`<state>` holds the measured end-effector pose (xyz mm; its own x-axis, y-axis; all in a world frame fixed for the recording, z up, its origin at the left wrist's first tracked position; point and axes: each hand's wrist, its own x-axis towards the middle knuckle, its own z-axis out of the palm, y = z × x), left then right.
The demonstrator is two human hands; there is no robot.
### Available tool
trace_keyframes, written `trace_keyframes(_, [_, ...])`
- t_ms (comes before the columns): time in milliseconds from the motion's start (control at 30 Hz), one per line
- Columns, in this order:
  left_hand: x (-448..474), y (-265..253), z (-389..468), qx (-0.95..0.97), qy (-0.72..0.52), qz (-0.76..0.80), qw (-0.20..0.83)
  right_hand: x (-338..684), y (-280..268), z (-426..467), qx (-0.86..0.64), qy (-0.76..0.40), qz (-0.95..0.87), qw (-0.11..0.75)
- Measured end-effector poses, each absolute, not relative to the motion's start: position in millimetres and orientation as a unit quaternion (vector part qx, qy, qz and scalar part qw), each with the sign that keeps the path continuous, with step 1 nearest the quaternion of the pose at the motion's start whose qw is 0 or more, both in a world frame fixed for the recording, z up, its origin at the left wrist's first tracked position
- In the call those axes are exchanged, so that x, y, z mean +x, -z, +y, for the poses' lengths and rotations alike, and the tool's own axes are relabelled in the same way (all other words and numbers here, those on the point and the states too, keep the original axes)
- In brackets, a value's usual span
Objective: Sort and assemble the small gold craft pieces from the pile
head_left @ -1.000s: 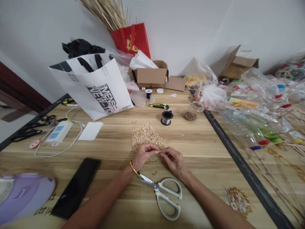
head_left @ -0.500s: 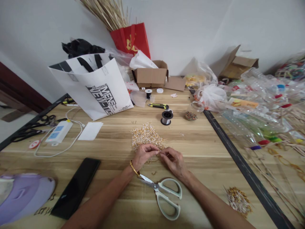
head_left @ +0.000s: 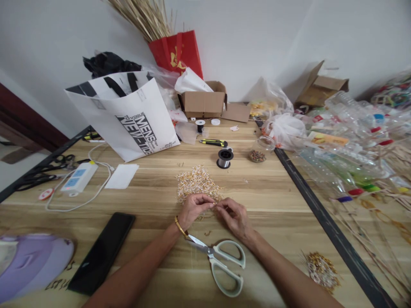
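My left hand [head_left: 194,208], with a gold bangle [head_left: 181,226] at the wrist, pinches thumb against fingertips. Close beside it my right hand [head_left: 234,216] is pinched too, the two sets of fingertips almost meeting. Whatever lies between them is too small to make out. A pile of tiny gold and clear beaded pieces [head_left: 197,182] lies just beyond the hands, partly hidden by the left one. Nearer me, white-handled scissors [head_left: 211,252] rest on the table between my forearms, blades slightly apart. A second cluster of gold and clear pieces [head_left: 321,271] sits beyond my right forearm.
A spool of wire [head_left: 224,158], a yellow-black utility knife [head_left: 213,142] and a jar of beads [head_left: 259,150] stand farther back. On the left lie a black phone [head_left: 102,252] and a power strip [head_left: 79,177]. Plastic bottles [head_left: 346,167] crowd the right side.
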<state>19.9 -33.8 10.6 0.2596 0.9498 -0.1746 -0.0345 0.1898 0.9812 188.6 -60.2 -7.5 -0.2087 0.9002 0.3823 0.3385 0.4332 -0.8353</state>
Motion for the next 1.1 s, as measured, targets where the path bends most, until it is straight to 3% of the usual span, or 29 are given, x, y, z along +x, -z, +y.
trace_keyframes(1100, [18.3, -6.6, -33.3, 0.558, -0.389, 0.454, 0.575, 189.9, 7.7, -59.3, -0.424, -0.289, -0.731, 0.451])
